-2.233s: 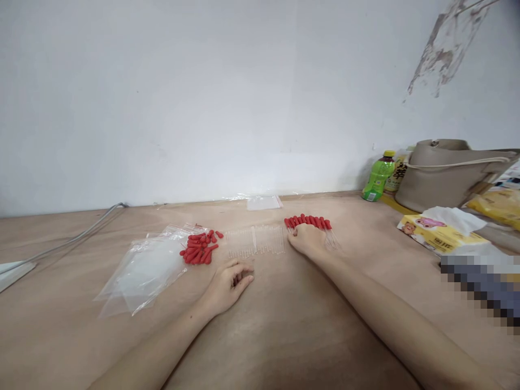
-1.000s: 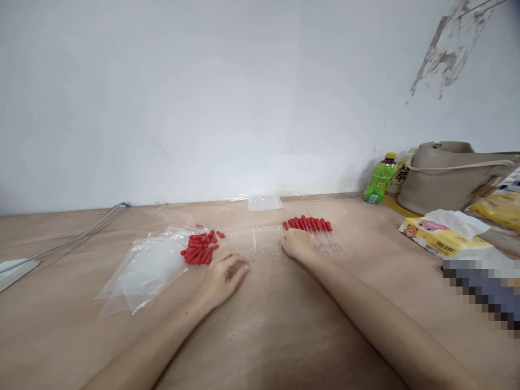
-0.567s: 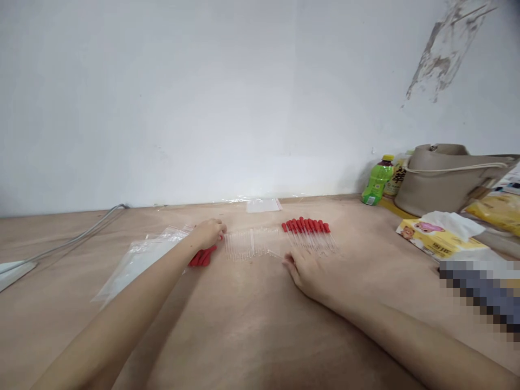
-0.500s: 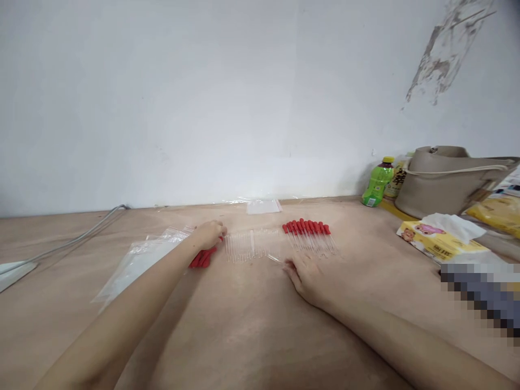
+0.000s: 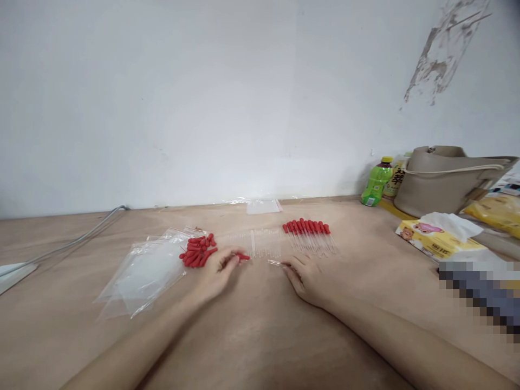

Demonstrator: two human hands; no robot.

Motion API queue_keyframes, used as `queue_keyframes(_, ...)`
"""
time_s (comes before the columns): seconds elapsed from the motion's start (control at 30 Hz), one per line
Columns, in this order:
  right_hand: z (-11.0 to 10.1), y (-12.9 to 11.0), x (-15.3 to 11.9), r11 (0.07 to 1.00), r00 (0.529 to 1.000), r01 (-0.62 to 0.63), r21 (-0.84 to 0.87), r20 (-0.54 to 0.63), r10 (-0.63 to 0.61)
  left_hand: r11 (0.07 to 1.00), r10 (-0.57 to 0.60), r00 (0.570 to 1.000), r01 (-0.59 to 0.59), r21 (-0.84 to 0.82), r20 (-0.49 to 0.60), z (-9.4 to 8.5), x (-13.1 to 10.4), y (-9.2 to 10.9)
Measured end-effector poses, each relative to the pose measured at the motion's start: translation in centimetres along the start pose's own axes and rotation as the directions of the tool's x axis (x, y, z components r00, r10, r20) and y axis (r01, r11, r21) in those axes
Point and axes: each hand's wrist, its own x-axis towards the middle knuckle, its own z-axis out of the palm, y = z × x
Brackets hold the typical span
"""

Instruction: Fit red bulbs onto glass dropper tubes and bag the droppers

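My left hand [image 5: 218, 272] pinches a small red rubber bulb [image 5: 242, 257] at its fingertips, just in front of a row of clear glass tubes [image 5: 260, 242]. My right hand [image 5: 305, 277] rests on the table and holds one clear glass tube [image 5: 275, 262] by its end, pointing left toward the bulb. A heap of loose red bulbs [image 5: 197, 249] lies to the left of my left hand. Behind my right hand lies a row of finished droppers with red bulbs [image 5: 310, 234].
Clear zip bags [image 5: 142, 271] lie at the left, another small bag [image 5: 263, 206] by the wall. A tissue pack [image 5: 439, 238], a green bottle [image 5: 376, 183] and a beige bag [image 5: 447, 179] stand at the right. A grey cable [image 5: 69, 241] runs along the left.
My left hand reached to the heap of red bulbs, took one and came back toward the middle. My right hand left the finished droppers and drew back with a glass tube.
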Motion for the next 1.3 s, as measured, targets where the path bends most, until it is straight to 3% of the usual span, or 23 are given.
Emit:
queue_keyframes(0.13, -0.2, -0.3, -0.1, 0.999, 0.998, 0.051, -0.013, 0.039, -0.05, 0.951, -0.141, 0.989, 0.15, -0.269, 0.05, 2.9, -1.8, -0.7)
queue_keyframes(0.27, -0.1, -0.5, 0.0, 0.997, 0.997, 0.078, -0.019, 0.032, -0.077, 0.923, -0.153, 0.983, 0.18, -0.341, 0.105, 3.5, -1.9, -1.6)
queue_keyframes(0.5, 0.5, -0.9, 0.0, 0.991, 0.991, 0.132, 0.013, 0.028, -0.133, 0.968, -0.037, 0.996, 0.056, -0.246, 0.082, 3.3, -2.2, -1.2)
queue_keyframes(0.83, 1.1, -0.5, -0.1, 0.976, 0.981, 0.147, 0.158, 0.106, -0.165, 0.998, -0.002, 0.991, 0.011, -0.062, 0.134, 3.5, -2.4, -0.9)
queue_keyframes(1.0, 0.7, -0.1, 0.2, 0.958, 0.976, 0.114, 0.262, 0.151, -0.157, 0.999, 0.042, 0.975, -0.037, -0.024, 0.218, 3.0, -2.6, -0.1)
queue_keyframes(1.17, -0.1, 0.0, 0.4, 0.977, 0.966, 0.156, 0.146, 0.186, -0.182, 0.999, 0.049, 0.952, -0.052, 0.002, 0.303, 2.8, -2.6, 0.5)
queue_keyframes(1.3, -0.2, -0.5, 0.3, 0.971, 0.964, 0.237, -0.011, 0.126, -0.234, 0.996, 0.02, 0.955, -0.045, 0.08, 0.297, 2.9, -2.7, 0.5)
